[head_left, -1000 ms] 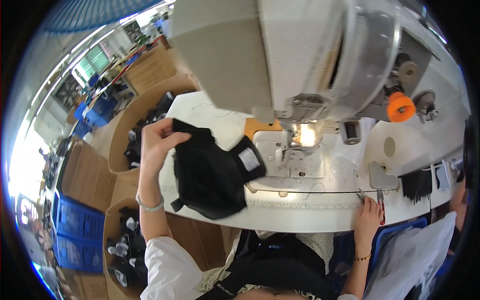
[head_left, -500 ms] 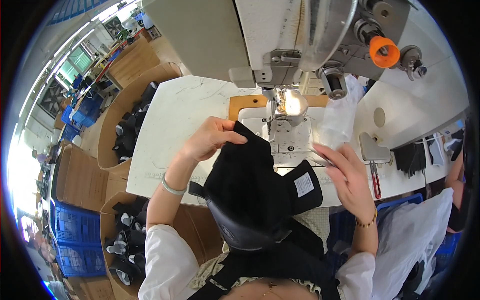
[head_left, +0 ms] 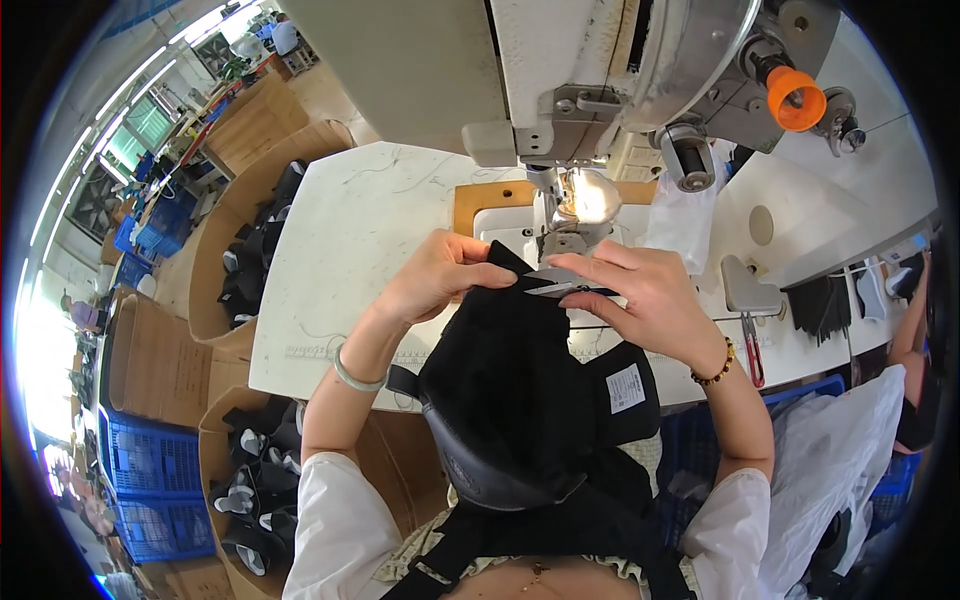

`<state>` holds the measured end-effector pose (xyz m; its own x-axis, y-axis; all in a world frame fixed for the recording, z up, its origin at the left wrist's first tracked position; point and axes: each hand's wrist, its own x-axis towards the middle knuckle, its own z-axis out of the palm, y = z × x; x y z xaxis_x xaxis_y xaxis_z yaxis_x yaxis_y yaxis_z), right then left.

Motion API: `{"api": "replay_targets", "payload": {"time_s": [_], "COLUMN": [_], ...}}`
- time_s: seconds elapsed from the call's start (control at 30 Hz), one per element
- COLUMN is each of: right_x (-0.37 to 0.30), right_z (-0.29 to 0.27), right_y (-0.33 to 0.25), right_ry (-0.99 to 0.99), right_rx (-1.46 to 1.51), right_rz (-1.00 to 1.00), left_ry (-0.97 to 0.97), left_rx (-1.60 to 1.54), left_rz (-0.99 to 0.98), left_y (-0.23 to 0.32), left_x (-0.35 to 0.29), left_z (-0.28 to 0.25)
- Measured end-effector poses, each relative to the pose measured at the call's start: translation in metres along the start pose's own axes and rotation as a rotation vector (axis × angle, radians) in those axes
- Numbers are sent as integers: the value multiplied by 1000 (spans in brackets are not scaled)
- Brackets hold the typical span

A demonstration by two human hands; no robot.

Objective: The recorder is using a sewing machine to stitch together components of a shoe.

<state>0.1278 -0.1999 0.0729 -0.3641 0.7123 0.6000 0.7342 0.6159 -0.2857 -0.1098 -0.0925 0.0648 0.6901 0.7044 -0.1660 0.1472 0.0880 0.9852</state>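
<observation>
My left hand [head_left: 447, 278] pinches the top corner of a black sewn fabric piece [head_left: 505, 370]. This piece has a soft dark inside, a smooth leather-like panel [head_left: 500, 475] at its lower side and a flap with a white label [head_left: 626, 388] on the right. In my right hand [head_left: 640, 297] is a pair of thread snips [head_left: 556, 284], its blades apart and reaching the fabric's edge beside my left fingertips. Just beyond both hands stands the sewing machine's lit needle area [head_left: 575, 210]; the right hand partly covers the plate below it.
The white sewing table [head_left: 335, 230] spreads beneath the machine. Cardboard boxes [head_left: 215, 270] of black pieces stand at left, near blue crates [head_left: 160, 480]. Red-handled snips [head_left: 752, 350] lie at right, near dark strips [head_left: 820, 305]. A clear plastic bag [head_left: 840, 470] and another person's arm [head_left: 908, 330] are at far right.
My right hand has moved left and up, bringing the snips against the fabric's edge. My left hand keeps its pinch, shifted slightly right.
</observation>
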Motion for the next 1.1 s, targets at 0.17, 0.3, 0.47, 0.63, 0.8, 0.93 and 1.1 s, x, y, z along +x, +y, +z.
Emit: {"api": "replay_targets", "payload": {"time_s": [0.17,0.3,0.47,0.63,0.8,0.93,1.1], "right_x": [0,-2,1,15,25,16,6], "right_z": [6,-1,-19,-29,0,32,46], "right_y": [3,-1,-19,-46,-51,-48,-41], "right_ry": [125,135,39,-243,-315,-40,-23], "right_rx": [-64,48,252,683,717,458,288], "right_rz": [74,166,225,411,434,258,266], "left_ry": [-19,-8,23,400,38,24,91], "left_rx": [14,-7,-109,269,277,331,225], "left_rz": [33,3,-1,250,129,41,45], "left_y": [-3,-2,0,6,21,24,17], "left_x": [3,4,-2,-33,-67,-68,-58], "left_z": [0,-1,6,19,-7,-19,-17]}}
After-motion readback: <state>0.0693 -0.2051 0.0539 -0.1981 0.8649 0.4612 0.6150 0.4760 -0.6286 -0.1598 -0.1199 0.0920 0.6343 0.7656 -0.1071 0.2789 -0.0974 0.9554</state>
